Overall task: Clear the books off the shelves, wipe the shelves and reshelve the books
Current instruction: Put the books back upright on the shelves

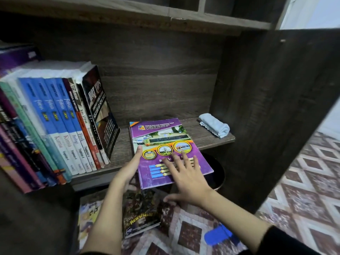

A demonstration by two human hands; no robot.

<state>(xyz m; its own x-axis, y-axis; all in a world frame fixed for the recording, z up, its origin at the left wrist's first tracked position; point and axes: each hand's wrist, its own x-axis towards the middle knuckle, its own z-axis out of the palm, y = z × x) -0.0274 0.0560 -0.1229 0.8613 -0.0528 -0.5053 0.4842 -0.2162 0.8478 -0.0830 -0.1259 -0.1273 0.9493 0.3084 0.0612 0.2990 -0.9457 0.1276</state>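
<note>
Right hand [187,183] flat, fingers spread wide on purple glossy softcover book [165,138], which overhangs dark wooden shelf [207,138]. Left hand [128,170] straight-fingered against its left edge. Judgement: tip it upright, butt against row of upright textbooks [60,116].

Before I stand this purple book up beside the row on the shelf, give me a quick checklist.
1. Right hand flat on the purple book: ok.
2. Left hand against the book's left edge: ok.
3. Book fully on the shelf: not ok, it overhangs the front.
4. Free space beside the upright row: ok.
5. Folded cloth apart from the book: ok.
6. Shelf wiped: cannot tell.
</note>
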